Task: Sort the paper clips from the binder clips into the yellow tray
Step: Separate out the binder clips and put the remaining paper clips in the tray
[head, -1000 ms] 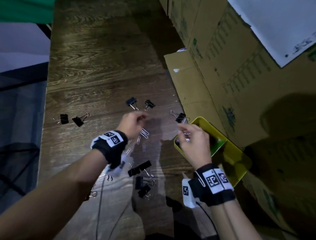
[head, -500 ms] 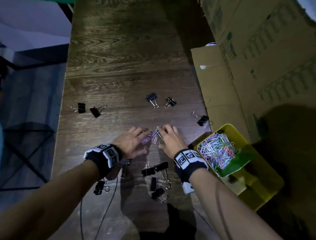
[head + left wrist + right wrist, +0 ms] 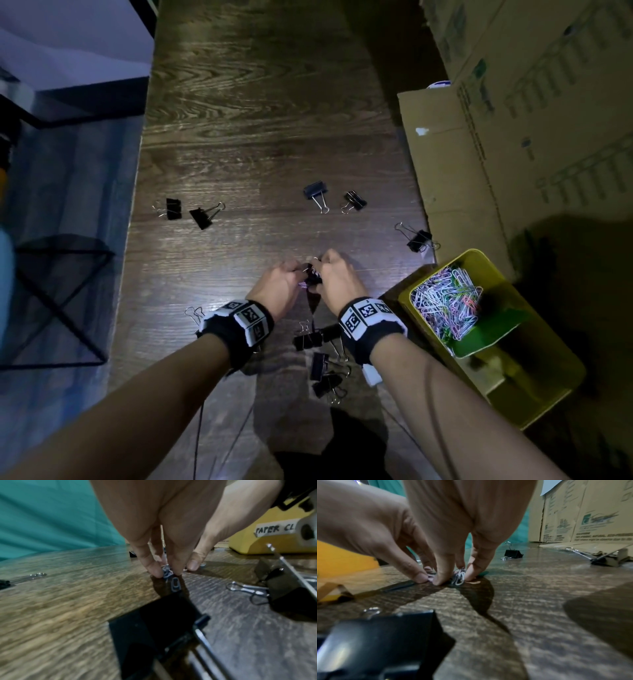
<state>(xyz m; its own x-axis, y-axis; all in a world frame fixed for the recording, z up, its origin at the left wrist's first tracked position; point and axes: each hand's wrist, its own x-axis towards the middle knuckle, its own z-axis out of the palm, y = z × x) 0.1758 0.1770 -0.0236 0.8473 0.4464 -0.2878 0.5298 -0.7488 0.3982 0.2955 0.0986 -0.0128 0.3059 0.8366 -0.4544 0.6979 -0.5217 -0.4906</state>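
A small bunch of coloured paper clips [image 3: 310, 279] lies on the dark wooden table between my two hands. My left hand [image 3: 297, 274] pinches its side of the bunch with fingertips down on the wood. My right hand [image 3: 323, 269] does the same from the other side, its fingertips [image 3: 441, 578] pressed beside the clips [image 3: 459, 580]. One loose paper clip [image 3: 175, 586] lies just in front of my left fingertips [image 3: 154, 572]. The yellow tray [image 3: 486, 260] stands to the right, its green-floored compartment heaped with paper clips [image 3: 445, 308]. Black binder clips [image 3: 317, 193] are scattered around.
More binder clips lie at the left [image 3: 202, 216], near the box [image 3: 418, 240] and under my wrists [image 3: 308, 339]. A large cardboard box [image 3: 513, 137] walls off the right side. The table's left edge [image 3: 137, 205] drops to the floor. The tray carries a label reading "PAPER CL" [image 3: 274, 528].
My right hand came back from the tray to the table. Both hands closed in from either side, and the spread paper clips are now bunched between the fingertips.
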